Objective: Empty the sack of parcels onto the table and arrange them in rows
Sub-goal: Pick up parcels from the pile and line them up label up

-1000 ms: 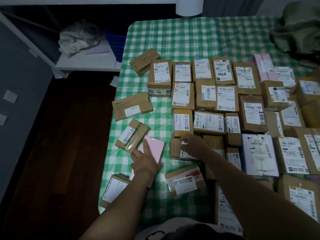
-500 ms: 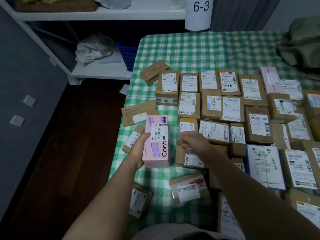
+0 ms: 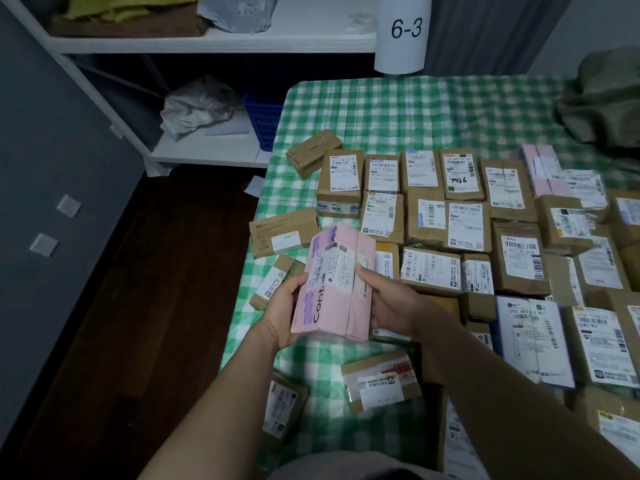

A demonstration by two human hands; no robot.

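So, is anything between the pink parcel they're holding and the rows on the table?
Nothing visible does. The left hand and right hand hold the pink parcel up beside the rows; loose brown boxes lie on the checked cloth to its left.

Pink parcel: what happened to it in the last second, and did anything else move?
The left hand lifted the pink parcel off the table and turned its label up. The right hand left the brown parcels and took hold of its right side, so both hands grip it now. The rows of brown parcels stayed put.
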